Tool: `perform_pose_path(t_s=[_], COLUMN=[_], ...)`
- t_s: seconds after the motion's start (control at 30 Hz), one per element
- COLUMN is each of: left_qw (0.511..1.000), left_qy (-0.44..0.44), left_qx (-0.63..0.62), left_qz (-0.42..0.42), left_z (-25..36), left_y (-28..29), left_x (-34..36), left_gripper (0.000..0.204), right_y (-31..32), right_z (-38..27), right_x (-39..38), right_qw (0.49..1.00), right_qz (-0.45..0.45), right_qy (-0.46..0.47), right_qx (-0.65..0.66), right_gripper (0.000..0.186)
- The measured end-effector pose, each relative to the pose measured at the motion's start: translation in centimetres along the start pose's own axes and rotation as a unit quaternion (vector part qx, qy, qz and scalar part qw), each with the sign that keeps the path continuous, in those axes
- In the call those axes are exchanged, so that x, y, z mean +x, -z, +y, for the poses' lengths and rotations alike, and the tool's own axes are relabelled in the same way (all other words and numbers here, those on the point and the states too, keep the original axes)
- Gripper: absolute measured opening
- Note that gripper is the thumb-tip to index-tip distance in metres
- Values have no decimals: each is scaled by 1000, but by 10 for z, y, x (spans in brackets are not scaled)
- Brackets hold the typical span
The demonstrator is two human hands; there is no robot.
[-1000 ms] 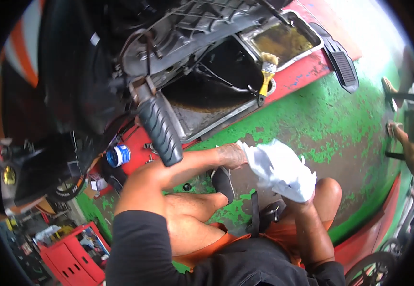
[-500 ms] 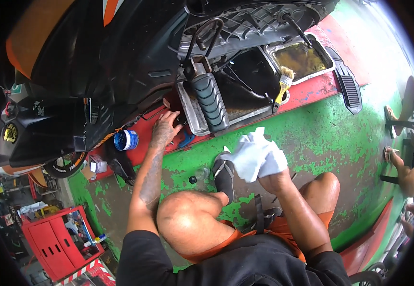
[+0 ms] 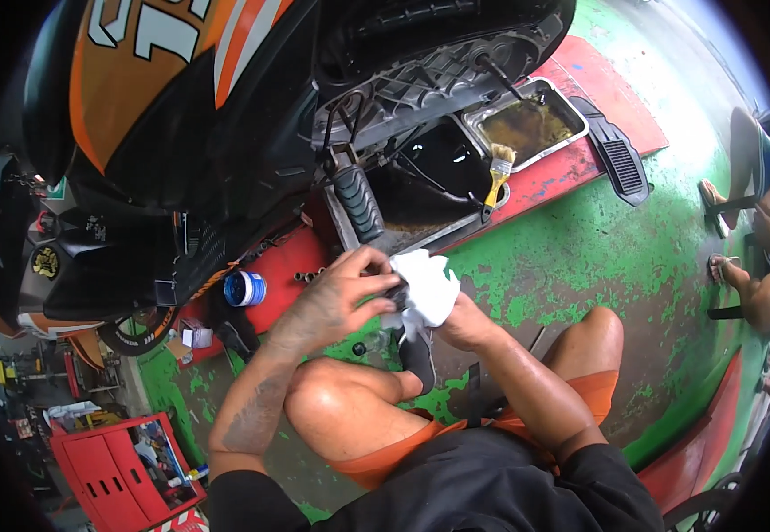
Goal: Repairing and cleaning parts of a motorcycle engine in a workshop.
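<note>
Over my lap's far side, my right hand (image 3: 465,321) is closed round a crumpled white cloth (image 3: 428,285). My left hand (image 3: 356,285) meets the cloth from the left, fingers bent and pinching a small dark part (image 3: 396,297) against it. Fingers and cloth partly cover that part, so its kind cannot be made out. Just beyond my hands lies a metal tray (image 3: 456,232) of dark liquid, under the opened side of a motor scooter (image 3: 252,133). A yellow-handled paintbrush (image 3: 497,182) rests across the tray's right edge.
A second tray (image 3: 576,133) holds brownish liquid; right of it lies a black ribbed cover (image 3: 623,164). On the red platform (image 3: 283,270) stands a blue-and-white tub (image 3: 245,289). A red cabinet (image 3: 106,465) is at lower left. Another person's feet (image 3: 718,208) show at right.
My left hand has lifted from the red platform and come right to the cloth, now with a small dark part in its fingers. The cloth has shifted slightly left and the view has tilted.
</note>
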State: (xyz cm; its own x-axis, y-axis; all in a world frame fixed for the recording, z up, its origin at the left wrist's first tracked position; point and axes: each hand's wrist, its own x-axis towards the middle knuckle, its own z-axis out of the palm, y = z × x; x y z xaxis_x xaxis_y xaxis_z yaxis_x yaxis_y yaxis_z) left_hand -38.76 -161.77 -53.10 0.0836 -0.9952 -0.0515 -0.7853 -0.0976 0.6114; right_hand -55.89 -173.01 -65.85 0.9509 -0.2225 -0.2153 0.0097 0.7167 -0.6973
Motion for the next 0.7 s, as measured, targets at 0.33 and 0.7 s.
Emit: perform_pose_path(t_s=[0.33,0.7], left_qw=[994,989], left_qy=[80,123], left_qx=[58,71], left_qz=[39,37], left_z=[56,59], left_y=[-25,-32], left_x=[54,66], left_gripper=[80,21], right_y=[18,27], right_z=[-38,-44], right_x=[9,-2], right_qw=[953,945], right_qz=[211,102], right_qy=[173,224], right_qx=[135,216], right_gripper=[30,22])
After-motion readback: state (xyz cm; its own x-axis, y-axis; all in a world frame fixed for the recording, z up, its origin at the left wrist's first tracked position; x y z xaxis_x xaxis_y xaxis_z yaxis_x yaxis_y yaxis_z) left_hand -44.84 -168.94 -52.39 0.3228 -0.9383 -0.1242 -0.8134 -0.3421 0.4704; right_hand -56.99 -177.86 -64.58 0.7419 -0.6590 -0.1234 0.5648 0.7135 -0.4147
